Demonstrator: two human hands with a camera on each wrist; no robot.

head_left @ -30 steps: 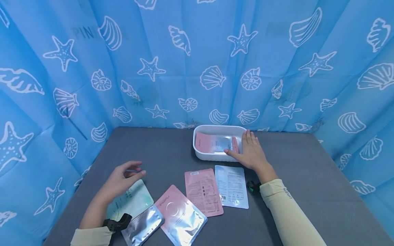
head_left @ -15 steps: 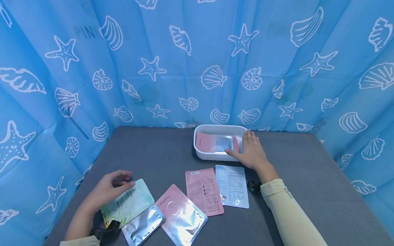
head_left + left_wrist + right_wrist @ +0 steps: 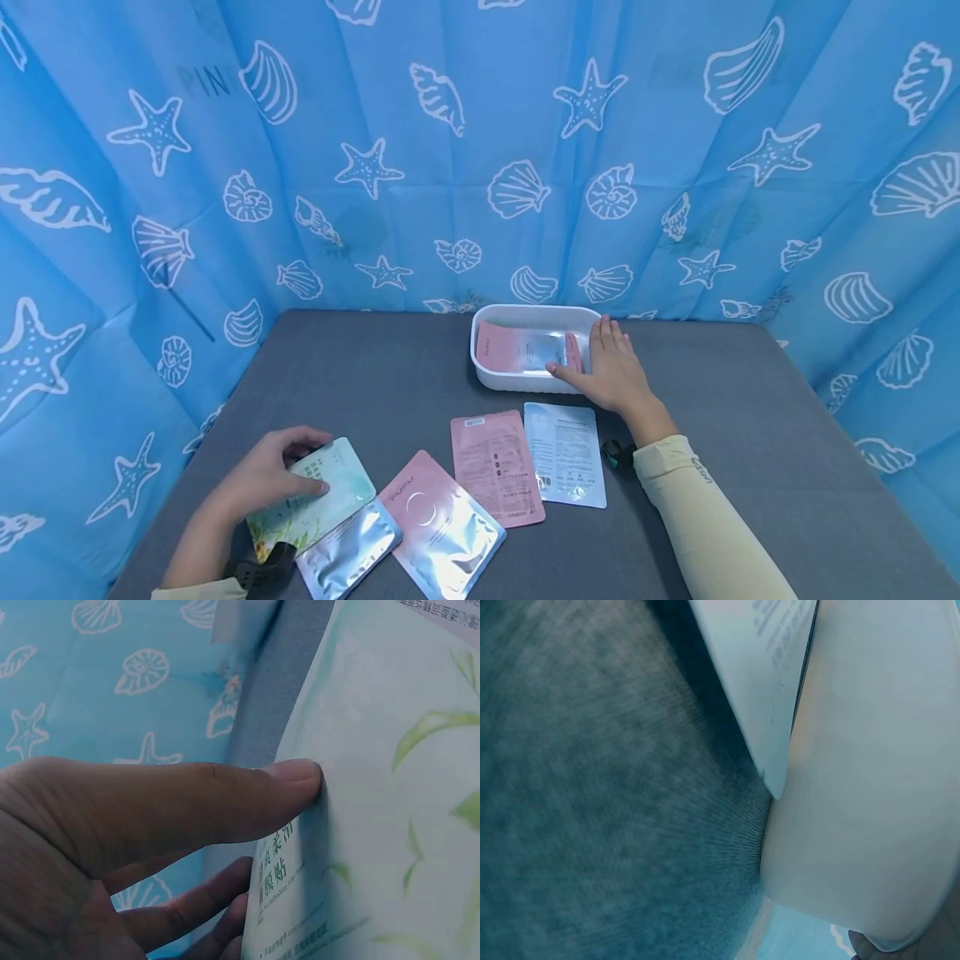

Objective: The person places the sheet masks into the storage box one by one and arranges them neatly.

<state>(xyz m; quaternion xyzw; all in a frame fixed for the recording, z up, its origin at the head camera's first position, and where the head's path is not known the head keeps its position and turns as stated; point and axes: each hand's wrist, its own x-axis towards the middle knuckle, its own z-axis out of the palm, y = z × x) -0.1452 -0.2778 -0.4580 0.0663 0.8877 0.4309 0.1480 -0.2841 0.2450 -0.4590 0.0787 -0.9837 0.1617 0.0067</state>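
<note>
My left hand (image 3: 262, 479) is at the left side of a pale green sheet mask sachet (image 3: 341, 475) with plant drawings, pinching its edge. In the left wrist view the thumb (image 3: 289, 784) lies on the printed face while the other fingers reach behind the edge. At the back, my right hand (image 3: 615, 371) rests on the right end of a white plastic bin (image 3: 495, 382), fingers straight along the rim and thumb over the front edge. Inside the bin lies a pink and silver sachet (image 3: 510, 350), with another pink edge beside it. The right wrist view shows the bin's wall (image 3: 862, 765).
A silver sachet (image 3: 352, 546), a pink-silver sachet (image 3: 435, 517), a pink sachet (image 3: 495, 471) and a light blue sachet (image 3: 564, 454) lie across the grey table (image 3: 375, 367). Behind the table hangs a blue shell-print curtain (image 3: 450, 208).
My left hand first moved left and toward me over the green sachet, then came down, its thumb now on the sachet's face. My right hand has stayed on the bin.
</note>
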